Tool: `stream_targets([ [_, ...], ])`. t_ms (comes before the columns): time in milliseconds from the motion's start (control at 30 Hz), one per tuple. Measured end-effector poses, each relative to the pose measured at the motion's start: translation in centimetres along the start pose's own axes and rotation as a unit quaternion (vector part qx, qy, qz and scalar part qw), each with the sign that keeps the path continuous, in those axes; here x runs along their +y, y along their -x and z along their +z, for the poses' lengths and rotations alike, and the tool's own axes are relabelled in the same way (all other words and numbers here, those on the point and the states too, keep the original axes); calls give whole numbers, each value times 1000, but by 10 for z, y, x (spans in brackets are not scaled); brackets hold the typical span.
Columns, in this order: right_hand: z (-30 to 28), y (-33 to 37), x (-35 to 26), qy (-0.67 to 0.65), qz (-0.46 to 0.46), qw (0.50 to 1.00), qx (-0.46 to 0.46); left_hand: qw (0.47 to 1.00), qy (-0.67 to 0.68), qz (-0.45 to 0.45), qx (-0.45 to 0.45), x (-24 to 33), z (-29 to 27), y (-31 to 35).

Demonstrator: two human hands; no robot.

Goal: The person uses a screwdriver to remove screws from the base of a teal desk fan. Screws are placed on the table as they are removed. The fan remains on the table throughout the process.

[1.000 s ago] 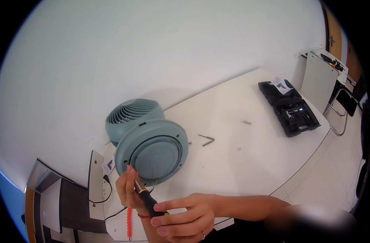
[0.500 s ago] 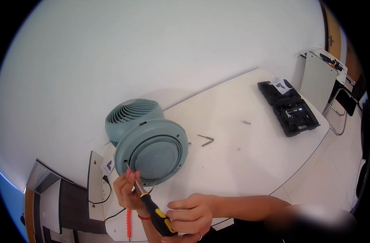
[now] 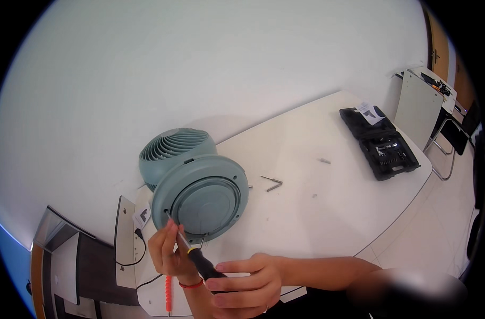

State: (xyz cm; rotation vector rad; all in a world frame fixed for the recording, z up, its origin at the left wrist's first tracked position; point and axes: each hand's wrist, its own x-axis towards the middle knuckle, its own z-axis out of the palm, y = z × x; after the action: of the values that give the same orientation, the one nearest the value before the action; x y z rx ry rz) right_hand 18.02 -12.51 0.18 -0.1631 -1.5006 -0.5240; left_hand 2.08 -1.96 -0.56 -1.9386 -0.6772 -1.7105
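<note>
A grey-green fan lies on its side on the white table, its round base turned toward me. My left hand, with a red cord at the wrist, pinches the metal shaft of a screwdriver close to the base. The screwdriver's tip meets a hole at the base's left edge. Around its black handle curl the fingers of my right hand. A thin bent metal piece sticks out of the base's lower rim.
Two small metal bits lie right of the fan, with a small clear piece beyond. An opened black tool case sits at the table's far right. A red spiral rod and a black plug cable are at the lower left.
The screwdriver handle has turned in my right hand; its yellow patches no longer show. My right fingers have shifted around the handle. My left hand and the fan stay nearly in place.
</note>
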Motion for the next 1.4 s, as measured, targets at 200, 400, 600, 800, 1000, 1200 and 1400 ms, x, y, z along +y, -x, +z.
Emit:
stream_targets([
  [200, -2, -1, -4, 64, 39, 997, 9, 1000, 6, -13, 20, -1, 4, 7],
  [400, -3, 10, -4, 7, 63, 998, 11, 999, 17, -28, 31, 1, 7, 5],
  [600, 7, 6, 2, -131, 13, 990, 59, 993, 62, -91, 52, -3, 9, 15],
  [800, 5, -3, -2, -149, 46, 987, 41, 999, 25, -40, 18, 1, 7, 1],
  [1000, -2, -1, -2, -29, 23, 999, -16, 999, 16, -39, 24, 3, 7, 0],
  [1200, 2, -1, -3, -19, 37, 999, 25, 999, 9, -27, 40, -4, 9, 5],
  [1400, -8, 3, -3, -140, 73, 984, -80, 994, 73, -74, 38, -1, 13, 10],
])
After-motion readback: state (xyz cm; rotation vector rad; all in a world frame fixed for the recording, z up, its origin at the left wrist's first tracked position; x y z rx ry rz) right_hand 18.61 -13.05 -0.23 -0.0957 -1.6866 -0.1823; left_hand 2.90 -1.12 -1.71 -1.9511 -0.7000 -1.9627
